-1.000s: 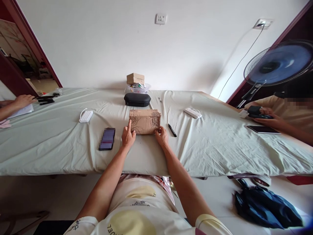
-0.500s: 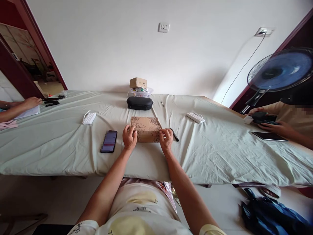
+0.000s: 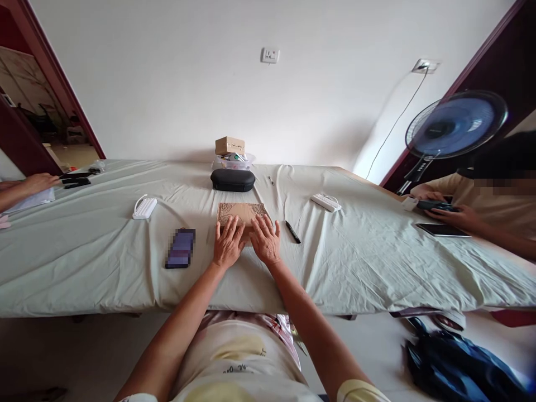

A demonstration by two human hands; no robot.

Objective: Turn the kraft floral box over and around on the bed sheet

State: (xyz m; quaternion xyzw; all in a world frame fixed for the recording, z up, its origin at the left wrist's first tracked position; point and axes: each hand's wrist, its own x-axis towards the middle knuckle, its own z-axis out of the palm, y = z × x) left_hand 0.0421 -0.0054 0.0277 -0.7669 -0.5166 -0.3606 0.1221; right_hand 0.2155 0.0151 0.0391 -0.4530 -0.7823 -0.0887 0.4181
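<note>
A brown cardboard box [image 3: 243,210] with dark scribbled line patterns lies in front of me on the cloth-covered table. My left hand [image 3: 228,243] rests flat on its near left part, fingers spread. Beside it, my right hand [image 3: 265,239] lies on the near right part, also with fingers spread. Both hands hide much of the box's near side. A black marker pen [image 3: 292,231] lies just right of my right hand, and a phone [image 3: 180,248] with a lit screen lies to the left.
Behind the box sit a black zip case [image 3: 233,180] and a plastic tub [image 3: 251,162] topped by a small carton [image 3: 230,145]. White power banks [image 3: 144,207] lie on both sides. People sit at either end; the right one's hands hold a dark device [image 3: 438,206]. A fan [image 3: 456,124] stands there.
My hands have moved from gripping the box's two sides to lying flat on it, closer together. The whole view has shifted slightly.
</note>
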